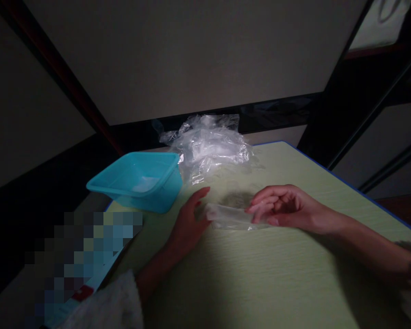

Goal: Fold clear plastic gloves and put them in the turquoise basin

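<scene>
A small translucent plastic bag [230, 216], long and narrow, lies just over the table in front of me. My right hand [287, 208] has its curled fingers on the bag's right end, with the thumb below them. At the opposite end is my left hand [188, 221], its thumb and fingers apart. The lower part of that hand touches or nearly touches the bag; slight blur hides the exact contact. Whether the bag holds anything I cannot tell.
A turquoise plastic basin [164, 192] with something whitish inside stands at the table's left edge. Crumpled clear plastic bags [215, 146] are heaped at the back, by a panel. The pale green table [246, 278] has a blue edge. A pixelated object [92, 256] lies at lower left.
</scene>
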`<state>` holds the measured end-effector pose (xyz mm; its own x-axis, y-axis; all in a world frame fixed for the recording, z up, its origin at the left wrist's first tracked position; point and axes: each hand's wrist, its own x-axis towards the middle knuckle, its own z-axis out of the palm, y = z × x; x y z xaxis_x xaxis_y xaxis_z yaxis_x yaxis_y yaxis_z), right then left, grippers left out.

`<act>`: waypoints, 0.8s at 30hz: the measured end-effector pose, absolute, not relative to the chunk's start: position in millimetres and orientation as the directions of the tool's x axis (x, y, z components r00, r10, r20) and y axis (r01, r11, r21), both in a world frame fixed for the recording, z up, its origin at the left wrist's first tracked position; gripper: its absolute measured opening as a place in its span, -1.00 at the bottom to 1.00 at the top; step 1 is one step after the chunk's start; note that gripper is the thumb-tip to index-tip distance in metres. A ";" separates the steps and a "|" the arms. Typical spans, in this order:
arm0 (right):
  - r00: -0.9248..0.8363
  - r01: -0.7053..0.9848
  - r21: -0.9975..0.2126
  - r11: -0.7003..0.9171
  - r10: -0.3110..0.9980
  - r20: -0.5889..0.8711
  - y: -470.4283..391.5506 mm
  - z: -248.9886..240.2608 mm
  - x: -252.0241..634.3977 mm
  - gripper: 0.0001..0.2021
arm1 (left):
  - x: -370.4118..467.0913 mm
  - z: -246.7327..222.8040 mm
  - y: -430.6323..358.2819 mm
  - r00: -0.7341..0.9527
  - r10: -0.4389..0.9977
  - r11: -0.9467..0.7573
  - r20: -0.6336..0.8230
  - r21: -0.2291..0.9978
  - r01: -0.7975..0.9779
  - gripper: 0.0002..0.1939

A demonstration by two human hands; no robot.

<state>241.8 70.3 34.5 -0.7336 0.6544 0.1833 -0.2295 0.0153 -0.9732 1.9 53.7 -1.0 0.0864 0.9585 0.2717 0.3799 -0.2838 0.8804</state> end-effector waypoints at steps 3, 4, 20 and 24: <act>-0.748 -0.203 -0.976 0.083 0.630 0.209 69.0 36.5 244.2 -0.66 | 2.9 6.9 49.0 0.165 0.901 -0.431 0.401 0.786 0.443 -0.89; -0.739 -0.189 -0.975 0.115 0.638 0.218 68.7 37.2 245.0 -0.66 | 3.3 9.5 47.1 0.185 0.874 -0.482 0.450 0.747 0.457 -0.92; -0.841 0.289 -0.876 0.387 0.540 -0.039 37.6 75.7 264.3 -0.77 | 0.7 53.2 -10.9 0.778 0.476 -0.877 0.410 0.284 0.387 -0.73; -0.904 0.332 -0.833 0.442 0.400 -0.148 33.9 76.6 264.6 -0.79 | 1.2 49.1 -16.9 0.861 0.455 -0.860 0.227 0.364 0.358 -0.61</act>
<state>264.6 33.9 76.6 -0.9043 0.4005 -0.1476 0.3317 0.4419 -0.8335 1.2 -16.9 49.1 0.8613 0.4547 0.2269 0.3581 -0.8599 0.3637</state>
